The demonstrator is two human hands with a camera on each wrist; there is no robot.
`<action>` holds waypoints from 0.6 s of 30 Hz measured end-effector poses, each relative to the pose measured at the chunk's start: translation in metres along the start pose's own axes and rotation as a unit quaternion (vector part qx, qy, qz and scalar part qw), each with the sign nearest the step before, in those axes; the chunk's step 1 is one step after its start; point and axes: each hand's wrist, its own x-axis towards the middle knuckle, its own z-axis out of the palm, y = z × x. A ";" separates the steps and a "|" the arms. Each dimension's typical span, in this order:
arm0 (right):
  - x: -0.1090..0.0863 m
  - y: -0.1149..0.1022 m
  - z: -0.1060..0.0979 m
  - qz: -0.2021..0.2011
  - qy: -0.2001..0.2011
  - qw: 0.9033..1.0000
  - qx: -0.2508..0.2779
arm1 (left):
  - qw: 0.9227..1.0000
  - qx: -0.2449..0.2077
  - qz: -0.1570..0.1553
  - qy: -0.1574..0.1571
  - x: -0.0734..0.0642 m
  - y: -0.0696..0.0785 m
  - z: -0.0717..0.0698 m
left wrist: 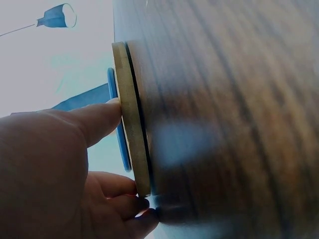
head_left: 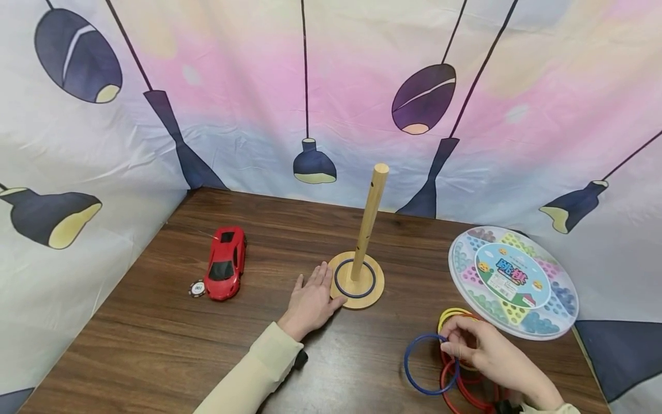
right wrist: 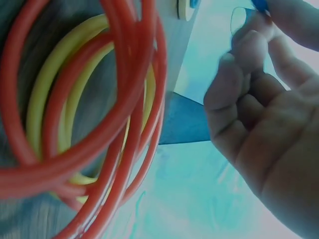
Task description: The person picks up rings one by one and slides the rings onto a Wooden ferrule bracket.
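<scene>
A wooden post stands upright on a round base, with one blue ring lying around its foot. My left hand lies at the base's left side, fingers extended and thumb touching its edge; the left wrist view shows the thumb against the rim. Between thumb and fingertips, my right hand pinches another blue ring, held up at a tilt. Below that hand, red rings and yellow rings overlap in a loose pile, partly hidden by it in the head view.
Behind the right hand lies a round board-game box with a clear, colourful top. At the left, a red toy car sits beside a poker chip. A printed cloth hangs along the back of the wooden table.
</scene>
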 end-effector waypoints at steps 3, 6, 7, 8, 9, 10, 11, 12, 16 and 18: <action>0.003 -0.002 -0.002 0.007 0.030 0.999 0.014 | 1.000 0.001 0.000 -0.001 0.000 0.000 0.000; 0.006 -0.005 -0.001 0.015 0.077 0.997 0.012 | 1.000 0.001 -0.002 -0.002 0.000 0.000 0.000; 0.007 -0.005 -0.001 0.016 0.095 0.995 0.011 | 1.000 0.002 -0.003 -0.001 0.000 0.000 0.000; 0.008 -0.006 0.000 0.018 0.114 0.993 0.010 | 1.000 0.003 -0.003 -0.001 0.000 0.000 0.000; 0.010 -0.007 0.001 0.020 0.133 0.991 0.007 | 1.000 0.004 -0.003 0.000 0.000 0.000 0.000; 0.011 -0.008 0.003 0.021 0.152 0.988 0.005 | 1.000 0.005 -0.003 0.000 0.000 0.000 0.000; 0.012 -0.009 0.004 0.023 0.170 0.985 0.003 | 1.000 0.006 -0.003 0.000 0.000 0.000 0.000; 0.013 -0.010 0.005 0.025 0.187 0.982 0.004 | 1.000 0.007 -0.003 0.000 0.000 0.000 0.000; 0.017 -0.016 0.008 0.037 0.244 0.969 0.012 | 1.000 0.006 -0.002 -0.001 0.000 0.000 0.000; 0.018 -0.019 0.009 0.042 0.262 0.964 0.019 | 1.000 0.004 -0.002 0.000 0.000 0.000 0.000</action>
